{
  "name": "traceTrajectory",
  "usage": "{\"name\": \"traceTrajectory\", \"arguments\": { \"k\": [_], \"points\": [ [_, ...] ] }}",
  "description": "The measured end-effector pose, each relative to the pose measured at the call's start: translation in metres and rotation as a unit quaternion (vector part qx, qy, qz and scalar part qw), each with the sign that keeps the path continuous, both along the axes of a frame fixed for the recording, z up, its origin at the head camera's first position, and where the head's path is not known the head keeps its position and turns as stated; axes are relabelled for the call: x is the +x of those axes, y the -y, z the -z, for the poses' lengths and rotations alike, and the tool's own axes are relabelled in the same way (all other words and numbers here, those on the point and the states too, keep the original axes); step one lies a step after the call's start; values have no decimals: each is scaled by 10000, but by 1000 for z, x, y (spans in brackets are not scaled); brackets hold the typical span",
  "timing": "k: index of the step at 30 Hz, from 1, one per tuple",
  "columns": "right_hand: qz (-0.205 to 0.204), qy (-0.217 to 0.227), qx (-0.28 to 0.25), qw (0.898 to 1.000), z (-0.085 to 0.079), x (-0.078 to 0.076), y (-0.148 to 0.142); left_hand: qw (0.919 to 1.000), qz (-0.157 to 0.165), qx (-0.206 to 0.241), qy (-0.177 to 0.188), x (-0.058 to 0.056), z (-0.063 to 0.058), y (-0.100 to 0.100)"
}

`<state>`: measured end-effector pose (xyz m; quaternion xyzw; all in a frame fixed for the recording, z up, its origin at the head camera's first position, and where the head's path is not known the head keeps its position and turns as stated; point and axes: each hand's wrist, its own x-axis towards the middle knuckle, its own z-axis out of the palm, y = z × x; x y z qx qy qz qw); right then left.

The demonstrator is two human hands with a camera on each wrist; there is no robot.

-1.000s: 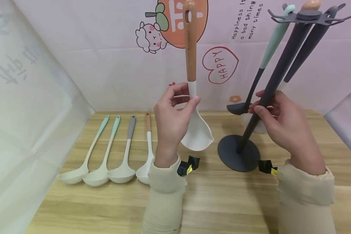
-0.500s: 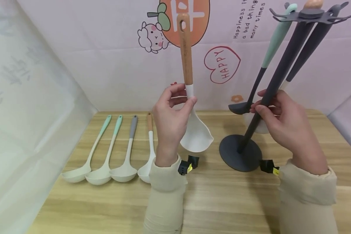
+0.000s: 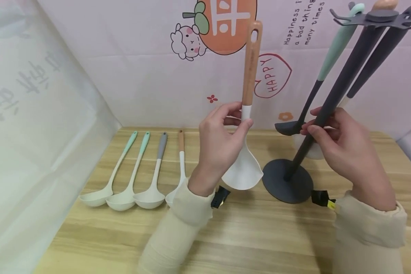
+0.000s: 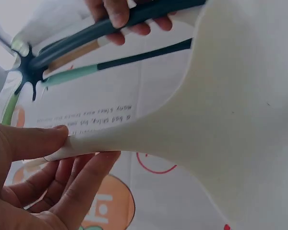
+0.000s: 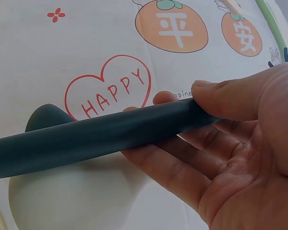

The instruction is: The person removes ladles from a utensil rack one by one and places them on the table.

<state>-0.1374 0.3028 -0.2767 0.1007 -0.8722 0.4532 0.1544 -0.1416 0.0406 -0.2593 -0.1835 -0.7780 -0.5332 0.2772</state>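
Note:
In the head view my left hand [image 3: 220, 140] pinches a white ladle [image 3: 242, 171] at the neck, just below its wooden handle [image 3: 251, 68]. The ladle hangs upright, bowl down, left of the stand. Thumb and fingers [image 4: 86, 182] meet on that white neck in the left wrist view. My right hand [image 3: 347, 144] grips the dark pole of a utensil stand [image 3: 343, 80], tilted with its top to the right. From the stand's hooks hang a mint-handled utensil with a dark head [image 3: 288, 128] and a dark-handled one [image 3: 380, 61]. A white bowl [image 5: 62, 201] shows behind the pole.
Several ladles lie in a row on the wooden table [image 3: 99, 236]: two mint-handled, a grey-handled [image 3: 150, 199] and a wooden-handled one [image 3: 182, 163], partly behind the left sleeve. A printed white cloth [image 3: 137, 83] rises behind the table, with another at the left.
My left hand has carried the ladle to the right, closer to the stand, and the ladle's handle top has come lower. The head view has shifted slightly. My right hand keeps its grip on the pole.

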Motion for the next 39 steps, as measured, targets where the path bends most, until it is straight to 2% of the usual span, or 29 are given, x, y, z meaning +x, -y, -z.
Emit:
{"name": "traceTrajectory", "arguments": {
  "k": [4,8,11,14,18,22,24,30,39],
  "points": [
    [44,-33,36,10000,2,0,0,9985,148,-398,347,-3,-4,6],
    [133,-41,137,9998,4,-1,2,9931,418,-715,835,-8,-3,15],
    [167,1,201,9997,4,-2,2,9869,652,-750,1271,-12,1,22],
    [191,82,238,9995,4,-3,2,9783,920,-571,1765,-17,6,28],
    [204,118,248,9994,4,-2,2,9607,1100,-294,2532,-23,13,35],
    [198,73,241,9995,3,-2,2,9370,1055,-67,3330,-29,23,41],
    [189,81,237,9995,3,-2,2,9272,1001,87,3607,-32,28,45],
    [168,98,202,9996,3,-2,1,9045,969,420,4132,-45,43,54],
    [110,76,147,9998,3,-1,1,8707,897,397,4819,-65,68,69]
  ]
}}
